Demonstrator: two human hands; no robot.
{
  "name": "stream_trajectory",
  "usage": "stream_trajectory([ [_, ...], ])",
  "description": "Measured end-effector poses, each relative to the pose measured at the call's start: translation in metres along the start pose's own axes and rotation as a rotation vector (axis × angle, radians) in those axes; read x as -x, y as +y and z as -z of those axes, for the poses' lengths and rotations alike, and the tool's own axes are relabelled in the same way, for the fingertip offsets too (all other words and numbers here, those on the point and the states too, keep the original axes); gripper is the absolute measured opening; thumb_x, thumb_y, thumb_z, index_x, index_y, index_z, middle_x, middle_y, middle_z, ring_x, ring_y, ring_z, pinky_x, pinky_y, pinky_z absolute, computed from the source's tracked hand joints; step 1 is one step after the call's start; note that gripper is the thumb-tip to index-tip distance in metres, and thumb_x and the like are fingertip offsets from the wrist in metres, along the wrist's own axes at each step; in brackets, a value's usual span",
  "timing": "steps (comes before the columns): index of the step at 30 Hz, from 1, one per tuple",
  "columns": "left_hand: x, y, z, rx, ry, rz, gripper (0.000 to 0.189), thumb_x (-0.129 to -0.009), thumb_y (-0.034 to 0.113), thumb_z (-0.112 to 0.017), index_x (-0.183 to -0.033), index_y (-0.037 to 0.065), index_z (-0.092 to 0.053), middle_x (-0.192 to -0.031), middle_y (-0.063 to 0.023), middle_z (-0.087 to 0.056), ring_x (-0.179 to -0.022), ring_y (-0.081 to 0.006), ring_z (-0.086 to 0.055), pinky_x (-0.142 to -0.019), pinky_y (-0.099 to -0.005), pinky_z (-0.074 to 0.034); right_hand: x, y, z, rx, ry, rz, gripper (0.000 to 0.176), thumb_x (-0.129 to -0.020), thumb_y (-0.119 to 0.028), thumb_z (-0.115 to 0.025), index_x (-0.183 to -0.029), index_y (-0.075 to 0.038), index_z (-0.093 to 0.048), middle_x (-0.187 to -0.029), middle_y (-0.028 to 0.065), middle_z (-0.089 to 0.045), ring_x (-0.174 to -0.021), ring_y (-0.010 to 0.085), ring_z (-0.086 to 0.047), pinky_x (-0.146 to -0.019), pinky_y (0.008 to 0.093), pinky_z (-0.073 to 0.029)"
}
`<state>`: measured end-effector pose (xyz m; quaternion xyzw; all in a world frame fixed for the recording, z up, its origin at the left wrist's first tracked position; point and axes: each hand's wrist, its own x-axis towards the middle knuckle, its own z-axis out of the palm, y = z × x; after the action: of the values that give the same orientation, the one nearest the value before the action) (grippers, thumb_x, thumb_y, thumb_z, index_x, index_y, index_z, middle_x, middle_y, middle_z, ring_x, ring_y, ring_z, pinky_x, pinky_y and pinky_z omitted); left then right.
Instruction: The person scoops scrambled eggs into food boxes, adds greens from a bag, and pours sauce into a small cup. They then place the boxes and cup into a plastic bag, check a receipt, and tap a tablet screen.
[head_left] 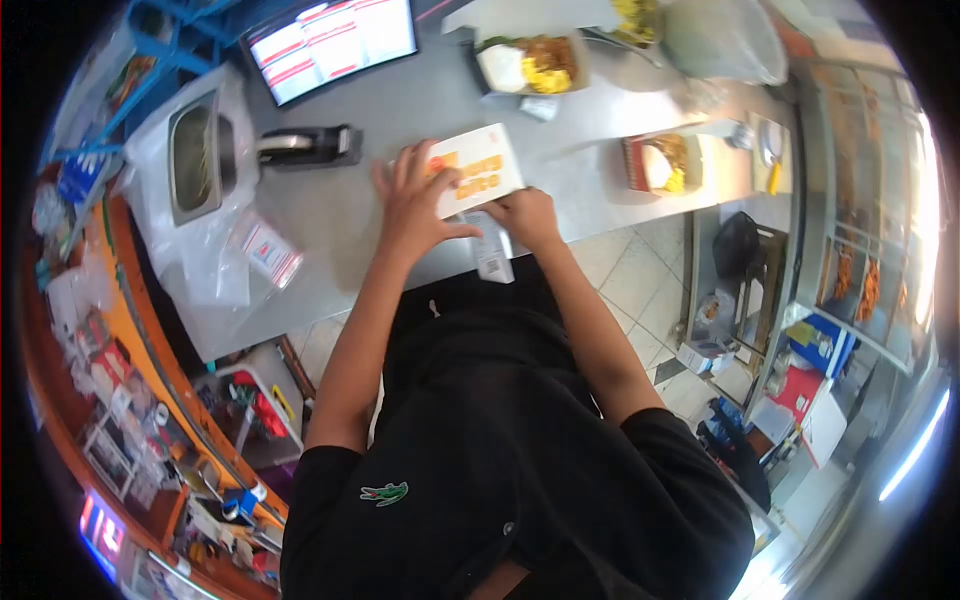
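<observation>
Left hand [413,208] spread wide, with its fingers over the left side of a closed white takeaway box [477,168] printed in orange and yellow; right hand [528,215] is bent in at the box's lower right corner, its fingertips partly hidden, so whether they pinch anything I cannot tell. Between the 2 hands, a printed paper slip [492,258] hangs down from beneath the box past the near edge of the steel table [335,215]. Left of the box lies a black tape dispenser [312,147], and beyond that a metal pan [195,165] sits on clear plastic. Farther out, 2 open food boxes stand on the table: the far box [578,62] and the right-hand box [636,165], each holding white and yellow food. A lit screen [332,45] stands at the far left.
</observation>
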<state>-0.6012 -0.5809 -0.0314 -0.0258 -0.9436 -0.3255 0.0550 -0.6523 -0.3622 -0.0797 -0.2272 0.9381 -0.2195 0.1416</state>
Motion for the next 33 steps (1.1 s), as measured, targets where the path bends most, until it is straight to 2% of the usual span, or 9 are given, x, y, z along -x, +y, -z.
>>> stream_trajectory([
  [4, -0.006, 0.012, -0.015, -0.084, 0.008, 0.139, 0.037, -0.070, 0.034, -0.088, -0.094, 0.017, -0.065, -0.155, -0.0092, -0.041, -0.145, -0.0369, -0.034, -0.115, -0.0707, -0.012, 0.015, -0.005, 0.068, 0.161, -0.468, -0.066, 0.028, -0.091, -0.035, -0.070, -0.090, -0.009, -0.079, -0.086, 0.0184, -0.073, -0.077, 0.0325, -0.071, -0.072, 0.0421, -0.057],
  [7, -0.011, 0.021, -0.010, -0.137, -0.039, 0.151, 0.026, -0.079, 0.027, -0.082, -0.101, 0.019, -0.070, -0.160, -0.0086, -0.036, -0.148, -0.0380, -0.028, -0.115, -0.0723, -0.010, 0.027, 0.066, 0.146, -0.295, -0.272, -0.127, 0.017, -0.091, -0.018, -0.069, -0.099, -0.007, -0.077, -0.082, 0.0158, -0.073, -0.075, 0.0260, -0.071, -0.072, 0.0382, -0.056],
  [10, -0.030, 0.057, -0.015, -0.175, 0.069, 0.023, 0.034, -0.089, 0.014, -0.072, -0.122, 0.019, -0.071, -0.164, -0.0107, -0.033, -0.151, -0.0386, -0.027, -0.120, -0.0625, -0.021, 0.023, 0.177, 0.222, -0.174, 0.616, -0.144, 0.019, -0.094, -0.018, -0.065, -0.106, -0.006, -0.073, -0.079, 0.0148, -0.071, -0.076, 0.0298, -0.073, -0.068, 0.0391, -0.055],
  [13, -0.081, 0.142, -0.047, 0.454, 0.077, -0.018, 0.036, -0.090, 0.015, -0.071, -0.126, 0.010, -0.068, -0.155, -0.0154, -0.045, -0.143, -0.0379, -0.041, -0.117, -0.0485, -0.035, 0.015, 0.261, 0.286, 0.298, 0.846, -0.100, 0.051, -0.087, -0.022, -0.078, -0.132, -0.006, -0.060, -0.116, 0.0144, -0.069, -0.099, 0.0321, -0.066, -0.085, 0.0408, -0.053],
  [15, -0.121, 0.196, -0.083, 0.489, 0.136, -0.096, 0.040, -0.094, 0.017, -0.069, -0.131, 0.001, -0.064, -0.143, -0.0204, -0.056, -0.134, -0.0384, -0.052, -0.112, -0.0405, -0.042, -0.005, 0.320, 0.287, 0.351, 0.852, 0.023, 0.050, -0.085, -0.030, -0.082, -0.123, -0.002, -0.065, -0.115, 0.0170, -0.070, -0.098, 0.0324, -0.067, -0.086, 0.0406, -0.053],
  [18, -0.183, 0.222, -0.148, 0.420, 0.091, -0.148, 0.038, -0.101, 0.020, -0.062, -0.133, 0.000, -0.063, -0.138, -0.0195, -0.061, -0.131, -0.0321, -0.056, -0.110, -0.0395, -0.043, -0.019, 0.342, 0.288, -0.420, 0.463, -0.120, 0.038, -0.082, -0.035, -0.086, -0.082, 0.001, -0.073, -0.100, 0.0189, -0.075, -0.088, 0.0228, -0.070, -0.083, 0.0358, -0.055],
  [21, -0.205, 0.232, -0.180, 0.772, -0.042, 0.207, 0.040, -0.106, 0.025, -0.056, -0.135, -0.001, -0.062, -0.135, -0.0171, -0.064, -0.128, -0.0240, -0.058, -0.107, -0.0360, -0.044, -0.016, 0.349, 0.271, -0.950, 0.378, -0.029, 0.035, -0.086, -0.018, -0.083, -0.067, -0.005, -0.056, -0.086, 0.0042, -0.071, -0.078, 0.0102, -0.061, -0.069, 0.0274, -0.051],
  [26, -0.206, 0.255, -0.226, 0.928, 0.213, 0.269, 0.042, -0.110, 0.034, -0.046, -0.128, -0.001, -0.061, -0.125, -0.0104, -0.063, -0.112, -0.0197, -0.060, -0.100, -0.0330, -0.046, -0.007, 0.323, 0.233, -1.476, 0.417, -0.115, 0.024, -0.101, -0.035, -0.052, -0.111, -0.013, -0.054, -0.099, -0.0016, -0.051, -0.098, 0.0093, -0.047, -0.087, 0.0289, -0.042],
  [33, -0.214, 0.253, -0.267, 1.014, 0.258, 0.383, 0.044, -0.106, 0.049, -0.047, -0.129, 0.011, -0.047, -0.109, -0.0024, -0.054, -0.091, -0.0184, -0.060, -0.086, -0.0317, -0.050, -0.023, 0.308, 0.182, -1.134, 0.715, -0.198, 0.033, -0.103, -0.035, -0.048, -0.114, -0.005, -0.052, -0.111, 0.0168, -0.056, -0.106, 0.0318, -0.054, -0.100, 0.0438, -0.037],
])
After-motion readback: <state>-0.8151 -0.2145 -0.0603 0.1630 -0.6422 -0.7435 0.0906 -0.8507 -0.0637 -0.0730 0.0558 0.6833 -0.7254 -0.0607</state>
